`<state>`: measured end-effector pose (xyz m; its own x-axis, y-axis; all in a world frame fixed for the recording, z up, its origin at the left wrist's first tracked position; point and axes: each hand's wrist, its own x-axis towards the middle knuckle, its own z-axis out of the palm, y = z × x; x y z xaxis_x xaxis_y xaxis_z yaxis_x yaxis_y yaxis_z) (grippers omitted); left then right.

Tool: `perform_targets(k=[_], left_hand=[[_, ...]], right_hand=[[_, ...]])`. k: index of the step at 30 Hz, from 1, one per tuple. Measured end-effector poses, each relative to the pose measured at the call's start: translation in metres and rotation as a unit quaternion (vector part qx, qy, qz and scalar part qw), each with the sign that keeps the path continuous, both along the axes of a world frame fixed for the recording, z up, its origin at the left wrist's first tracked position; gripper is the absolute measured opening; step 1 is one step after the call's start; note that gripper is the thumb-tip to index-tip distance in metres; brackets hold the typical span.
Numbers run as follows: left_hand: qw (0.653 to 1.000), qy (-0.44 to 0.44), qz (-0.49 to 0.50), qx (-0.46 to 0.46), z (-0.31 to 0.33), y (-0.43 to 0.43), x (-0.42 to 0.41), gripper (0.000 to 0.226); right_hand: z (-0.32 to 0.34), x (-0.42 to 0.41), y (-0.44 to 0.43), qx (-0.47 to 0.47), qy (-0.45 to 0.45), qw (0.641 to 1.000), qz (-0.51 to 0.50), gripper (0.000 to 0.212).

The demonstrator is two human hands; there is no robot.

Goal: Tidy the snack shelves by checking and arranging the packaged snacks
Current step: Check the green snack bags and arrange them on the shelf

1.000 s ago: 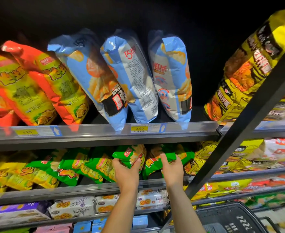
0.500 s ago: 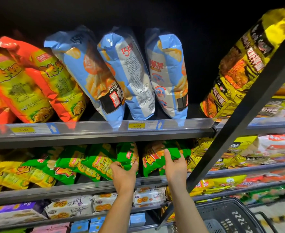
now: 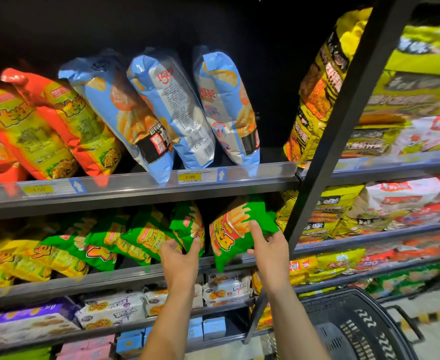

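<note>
on the middle shelf, right hand pinches a green bag, left hand clasps the neighbouring bag, grips half hidden.

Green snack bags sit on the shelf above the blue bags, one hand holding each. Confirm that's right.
Wrong on the shelf: the head view shows the green snack bags on the shelf below the blue bags, not above. The left hand and right hand do each hold one.

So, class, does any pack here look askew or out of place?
Yes. The middle blue bag on the top shelf faces backwards, barcode out. Below, the green bag the right hand grips tilts over the shelf edge.
</note>
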<state>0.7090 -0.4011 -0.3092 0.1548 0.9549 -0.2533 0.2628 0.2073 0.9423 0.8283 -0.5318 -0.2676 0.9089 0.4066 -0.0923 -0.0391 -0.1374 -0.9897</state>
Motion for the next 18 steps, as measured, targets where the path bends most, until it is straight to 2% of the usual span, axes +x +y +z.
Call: perform_targets(k=[4, 6, 8, 13, 16, 18], left_hand=[[0.998, -0.029, -0.03, 0.053, 0.025, -0.023, -0.015, 0.065], [0.992, -0.044, -0.071, 0.095, 0.039, -0.04, -0.023, 0.056], [0.985, -0.051, -0.133, 0.097, 0.051, -0.056, -0.031, 0.057], [0.962, -0.028, -0.271, 0.009, 0.064, -0.096, -0.051, 0.075], [0.944, -0.052, -0.319, -0.061, 0.072, -0.125, -0.066, 0.063], [0.938, -0.062, -0.334, -0.076, 0.074, -0.143, -0.074, 0.054]], right_hand=[[0.012, -0.013, -0.03, 0.027, 0.023, 0.998, 0.044, 0.025], [0.022, -0.022, -0.046, 0.05, 0.043, 0.996, 0.065, 0.021], [0.031, -0.03, -0.064, 0.063, 0.064, 0.992, 0.088, 0.022], [0.039, -0.044, -0.106, 0.071, 0.104, 0.986, 0.11, 0.028], [0.039, -0.053, -0.127, 0.066, 0.123, 0.982, 0.131, 0.039], [0.037, -0.061, -0.137, 0.058, 0.131, 0.98, 0.14, 0.05]])
